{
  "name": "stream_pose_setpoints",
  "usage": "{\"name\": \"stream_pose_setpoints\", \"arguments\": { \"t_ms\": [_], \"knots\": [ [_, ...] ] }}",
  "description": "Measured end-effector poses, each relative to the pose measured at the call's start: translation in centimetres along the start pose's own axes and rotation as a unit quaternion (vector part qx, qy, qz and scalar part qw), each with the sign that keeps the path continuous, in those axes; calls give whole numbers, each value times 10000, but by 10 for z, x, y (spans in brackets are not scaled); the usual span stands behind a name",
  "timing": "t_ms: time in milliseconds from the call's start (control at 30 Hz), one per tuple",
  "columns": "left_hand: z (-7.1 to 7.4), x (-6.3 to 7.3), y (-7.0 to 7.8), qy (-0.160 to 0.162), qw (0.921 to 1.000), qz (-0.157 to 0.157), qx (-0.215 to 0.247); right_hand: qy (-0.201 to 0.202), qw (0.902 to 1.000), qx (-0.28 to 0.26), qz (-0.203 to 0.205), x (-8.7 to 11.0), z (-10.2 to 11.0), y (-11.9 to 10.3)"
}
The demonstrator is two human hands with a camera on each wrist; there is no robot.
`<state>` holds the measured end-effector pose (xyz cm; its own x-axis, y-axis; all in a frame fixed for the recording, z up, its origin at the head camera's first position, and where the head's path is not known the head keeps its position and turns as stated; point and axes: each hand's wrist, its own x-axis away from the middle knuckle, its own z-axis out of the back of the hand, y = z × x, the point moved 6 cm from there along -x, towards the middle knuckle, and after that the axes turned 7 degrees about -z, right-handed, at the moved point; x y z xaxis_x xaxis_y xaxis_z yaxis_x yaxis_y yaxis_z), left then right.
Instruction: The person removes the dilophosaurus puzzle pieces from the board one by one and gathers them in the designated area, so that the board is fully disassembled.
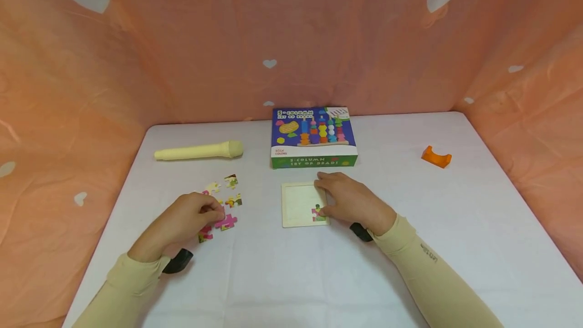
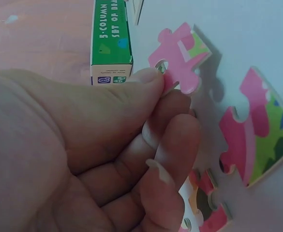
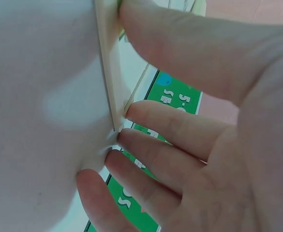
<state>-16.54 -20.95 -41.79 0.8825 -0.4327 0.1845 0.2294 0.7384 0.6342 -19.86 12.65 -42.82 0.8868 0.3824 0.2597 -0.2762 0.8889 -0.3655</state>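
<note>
My left hand (image 1: 191, 216) pinches a pink jigsaw piece (image 2: 180, 55) with a green corner between thumb and forefinger, and the left wrist view has it tilted over the white table. Around that hand lie loose jigsaw pieces (image 1: 234, 200), including a pink and green one (image 2: 255, 125). To the right is a square, pale wooden puzzle tray (image 1: 296, 204). One pink and green piece (image 1: 316, 214) sits in its near right corner. My right hand (image 1: 352, 201) rests at the tray's right side, thumb at that piece, extended fingers spread near the far right corner.
Behind the tray stands a blue and green bead-set box (image 1: 314, 138). A pale yellow toy microphone (image 1: 198, 152) lies at the back left. An orange curved block (image 1: 436, 157) is at the back right. A pink cloth (image 1: 205, 39) hangs around the table.
</note>
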Motion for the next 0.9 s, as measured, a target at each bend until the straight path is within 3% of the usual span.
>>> {"name": "stream_pose_setpoints", "arguments": {
  "t_ms": [300,600,733,900],
  "knots": [
    [-2,-1,1,51,9999,4,-100,-44,10000,-4,-44,0,0,3],
    [2,0,5,191,9980,492,337,-39,10000,-24,25,0,1,3],
    [-2,-15,21,161,9993,233,229,-70,10000,-22,50,-1,0,3],
    [-19,-48,61,153,9977,-471,-469,-108,9999,-122,60,0,1,2]
  ]
}}
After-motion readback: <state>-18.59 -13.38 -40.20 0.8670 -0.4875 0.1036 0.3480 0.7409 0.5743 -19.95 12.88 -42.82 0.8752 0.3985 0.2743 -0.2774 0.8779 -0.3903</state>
